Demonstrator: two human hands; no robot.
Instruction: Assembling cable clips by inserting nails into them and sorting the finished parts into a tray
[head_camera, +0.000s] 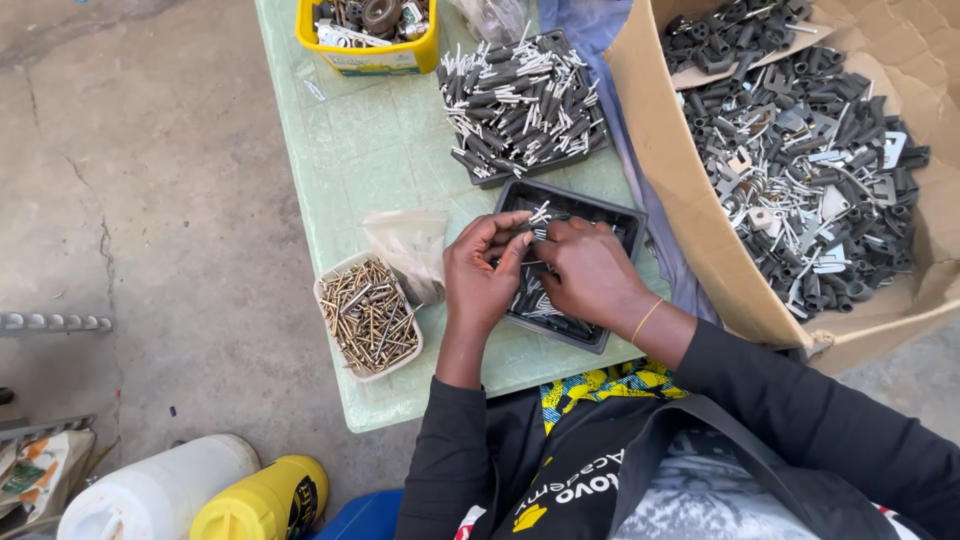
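1. the black tray (628, 216) is a flat plastic box with low walls. it sits on the green table, turned a bit sideways, just under both hands.
2. small dark pieces with silver pins (541, 212) lie in the tray in a loose pile.
3. one small dark piece (522, 233) is pinched between the fingers of both hands, just above the tray.

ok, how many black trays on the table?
2: a full black tray at the table's far end, and a nearer black tray under both hands. None visibly hidden.
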